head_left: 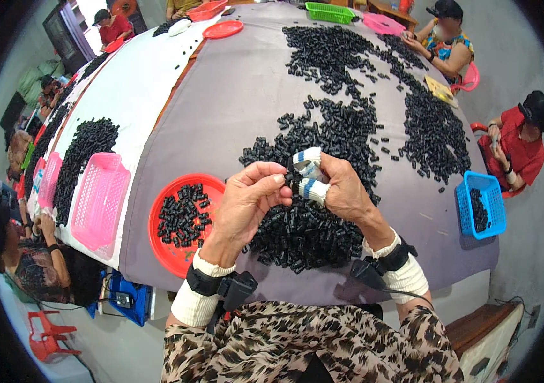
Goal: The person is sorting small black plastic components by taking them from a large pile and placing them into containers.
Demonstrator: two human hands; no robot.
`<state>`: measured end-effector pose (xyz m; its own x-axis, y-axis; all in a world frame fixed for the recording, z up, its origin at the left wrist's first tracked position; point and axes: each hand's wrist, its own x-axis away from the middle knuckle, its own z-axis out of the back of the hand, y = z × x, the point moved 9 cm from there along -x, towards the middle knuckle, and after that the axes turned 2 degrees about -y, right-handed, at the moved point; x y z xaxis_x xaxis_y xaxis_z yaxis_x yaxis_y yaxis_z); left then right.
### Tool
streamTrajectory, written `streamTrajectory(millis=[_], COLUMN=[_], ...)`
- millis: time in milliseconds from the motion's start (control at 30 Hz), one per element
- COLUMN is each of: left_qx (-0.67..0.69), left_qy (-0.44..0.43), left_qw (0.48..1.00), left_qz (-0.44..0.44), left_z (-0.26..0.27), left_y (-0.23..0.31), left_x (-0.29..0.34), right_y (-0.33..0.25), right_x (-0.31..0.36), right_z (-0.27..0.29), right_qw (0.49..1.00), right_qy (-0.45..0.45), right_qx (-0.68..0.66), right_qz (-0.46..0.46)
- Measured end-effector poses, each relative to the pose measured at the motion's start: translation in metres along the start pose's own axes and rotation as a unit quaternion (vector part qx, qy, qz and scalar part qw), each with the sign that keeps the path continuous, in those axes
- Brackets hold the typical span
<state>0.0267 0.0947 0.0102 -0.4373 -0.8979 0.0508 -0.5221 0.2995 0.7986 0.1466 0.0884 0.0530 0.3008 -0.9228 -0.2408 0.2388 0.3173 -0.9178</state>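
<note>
My left hand pinches a small black plastic part between thumb and fingertips. From the other side, my right hand grips the same part, its thumb and forefinger wrapped in white cloth with blue stripes. Both hands meet above a large heap of similar black parts on the grey tablecloth. Beside my left hand stands a round red tray with many black parts in it. The finer shape of the held part is hidden by my fingers.
More black parts are heaped at far right, near a blue basket. A pink basket stands left on white cloth. A green basket and red lid lie at the far side. Several people sit around the tables.
</note>
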Motion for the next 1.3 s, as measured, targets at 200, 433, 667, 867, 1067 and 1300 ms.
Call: streamTrajectory(millis=[200,433,667,867,1067,1300], left_qx=[-0.011,-0.028,-0.008,0.068,0.054,0.043], left_qy=[-0.021,-0.025,-0.023,-0.031,-0.014,-0.011], left_qw=[0.999,0.998,0.999,0.997,0.998,0.999], left_qz=[-0.026,-0.056,-0.029,0.005,-0.012,-0.013], left_z=[-0.006,-0.016,-0.011,-0.016,-0.017,-0.016], left_y=[0.009,0.012,0.001,-0.013,-0.018,-0.023], left_x=[0.002,-0.003,-0.008,-0.008,-0.003,-0.002], right_y=[0.005,0.004,0.011,0.017,0.013,0.017], right_x=[0.001,0.004,0.009,0.012,0.013,0.014], right_z=[0.004,0.004,0.002,-0.002,0.001,0.0], right_qw=[1.0,0.995,0.993,0.995,0.997,0.999], right_qy=[0.018,0.022,0.002,-0.009,-0.021,-0.028], right_qx=[-0.002,-0.076,-0.099,-0.091,-0.066,-0.036], right_qz=[-0.006,-0.056,-0.064,-0.046,-0.032,-0.015])
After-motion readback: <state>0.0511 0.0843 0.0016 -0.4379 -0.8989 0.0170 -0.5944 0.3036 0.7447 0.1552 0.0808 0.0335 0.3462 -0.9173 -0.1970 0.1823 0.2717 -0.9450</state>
